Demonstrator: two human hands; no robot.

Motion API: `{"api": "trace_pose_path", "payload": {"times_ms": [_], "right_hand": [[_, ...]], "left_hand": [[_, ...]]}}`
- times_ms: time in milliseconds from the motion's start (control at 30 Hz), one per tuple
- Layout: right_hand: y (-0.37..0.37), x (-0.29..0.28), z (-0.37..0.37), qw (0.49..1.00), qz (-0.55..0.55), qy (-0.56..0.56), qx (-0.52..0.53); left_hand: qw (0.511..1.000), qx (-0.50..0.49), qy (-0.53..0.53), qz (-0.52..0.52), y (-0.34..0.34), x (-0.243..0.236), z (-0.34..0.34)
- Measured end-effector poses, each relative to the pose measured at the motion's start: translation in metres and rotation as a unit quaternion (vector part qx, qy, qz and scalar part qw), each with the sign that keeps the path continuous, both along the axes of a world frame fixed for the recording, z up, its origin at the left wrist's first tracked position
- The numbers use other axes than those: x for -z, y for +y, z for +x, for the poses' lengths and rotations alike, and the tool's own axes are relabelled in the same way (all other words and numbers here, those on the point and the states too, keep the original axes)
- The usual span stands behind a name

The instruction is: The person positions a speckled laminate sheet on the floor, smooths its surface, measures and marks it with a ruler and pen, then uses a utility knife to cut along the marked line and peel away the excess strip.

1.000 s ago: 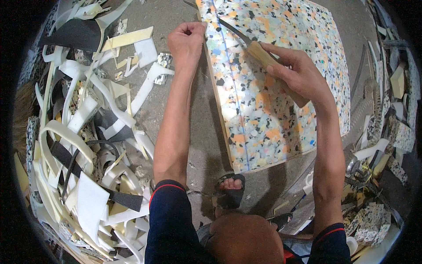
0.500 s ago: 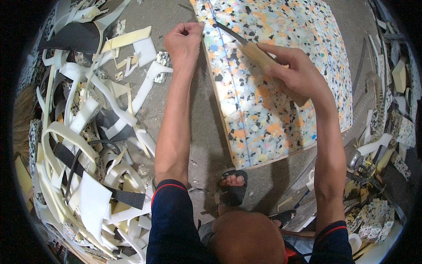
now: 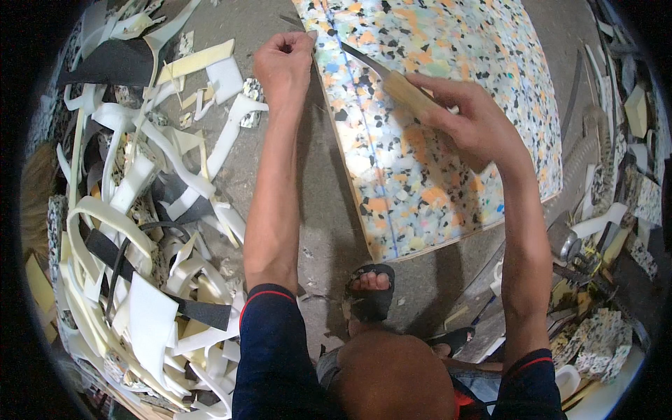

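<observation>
A large speckled foam sheet (image 3: 448,175), mottled white, orange and black, lies on the floor ahead of me. Down its left side runs a blue line (image 3: 369,133). My right hand (image 3: 472,115) is wrapped round the wooden handle of a knife (image 3: 406,91). The dark, narrow blade points away to the left, its tip at the blue line; I cannot tell how deep it sits in the foam. At the sheet's far left edge my left hand (image 3: 283,70) is closed, thumb and fingertips pinching that edge.
Heaped foam offcuts (image 3: 150,315), white, cream and black, cover the left side. More scraps, including a speckled foam block (image 3: 595,343), lie at the right with a coiled hose (image 3: 595,140). My sandalled foot (image 3: 371,290) stands just short of the sheet's near corner.
The knife tip has come slightly nearer to me along the blue line. My left hand keeps its place at the sheet's edge. The whole view has shifted a little.
</observation>
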State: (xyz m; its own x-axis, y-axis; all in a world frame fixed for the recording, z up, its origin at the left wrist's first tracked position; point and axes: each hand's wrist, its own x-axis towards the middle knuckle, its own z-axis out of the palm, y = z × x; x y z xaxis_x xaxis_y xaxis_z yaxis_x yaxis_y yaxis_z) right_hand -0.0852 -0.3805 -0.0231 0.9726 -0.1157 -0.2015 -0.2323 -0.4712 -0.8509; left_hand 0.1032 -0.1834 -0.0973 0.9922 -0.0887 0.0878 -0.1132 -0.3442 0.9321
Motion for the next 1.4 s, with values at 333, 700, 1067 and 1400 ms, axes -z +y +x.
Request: {"api": "trace_pose_path", "payload": {"times_ms": [333,700,1067,1400], "right_hand": [[0.016,-0.007,-0.035,0.999,0.015,0.041,0.01],[0.029,-0.019,-0.021,0.997,-0.009,0.081,-0.015],[0.033,-0.006,-0.027,0.999,-0.019,0.034,0.009],[0.035,-0.011,-0.07,0.999,-0.029,0.046,-0.008]], "left_hand": [[1.0,0.006,-0.016,0.014,0.01,0.007,-0.004],[0.998,0.026,-0.035,0.048,0.009,0.0,-0.008],[0.998,0.042,-0.012,0.055,0.02,-0.01,-0.033],[0.996,0.062,0.031,0.054,0.04,-0.015,-0.084]]}}
